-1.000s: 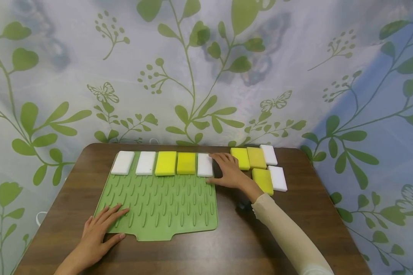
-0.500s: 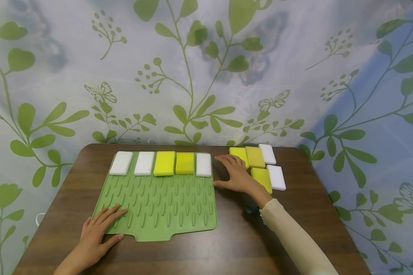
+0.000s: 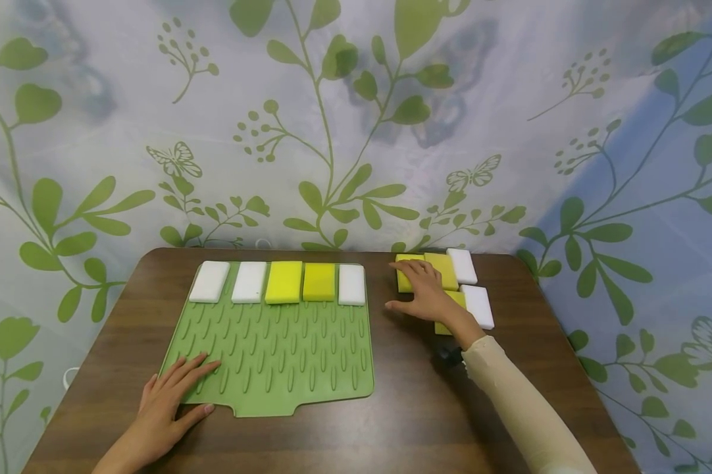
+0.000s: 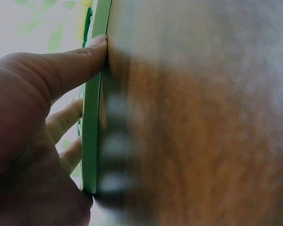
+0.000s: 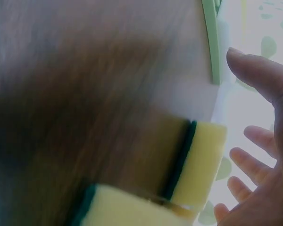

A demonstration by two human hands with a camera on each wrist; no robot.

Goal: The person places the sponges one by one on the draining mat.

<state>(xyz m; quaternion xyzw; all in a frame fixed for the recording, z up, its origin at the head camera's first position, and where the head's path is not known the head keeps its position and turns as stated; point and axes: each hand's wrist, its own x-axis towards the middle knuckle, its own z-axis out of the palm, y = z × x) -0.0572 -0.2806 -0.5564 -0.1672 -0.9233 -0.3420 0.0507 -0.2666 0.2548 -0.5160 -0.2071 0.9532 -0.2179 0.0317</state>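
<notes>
Wide and empty at the yellow sponge (image 5: 203, 165), the right grip (image 3: 430, 299) could knock the neighbouring sponge (image 3: 447, 267) askew, since they sit side by side on the counter (image 3: 403, 428).

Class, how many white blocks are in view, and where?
5. On the green mat: leftmost block, second block from left, rightmost block. On the table, right of the yellow blocks: rear block, front block.
</notes>
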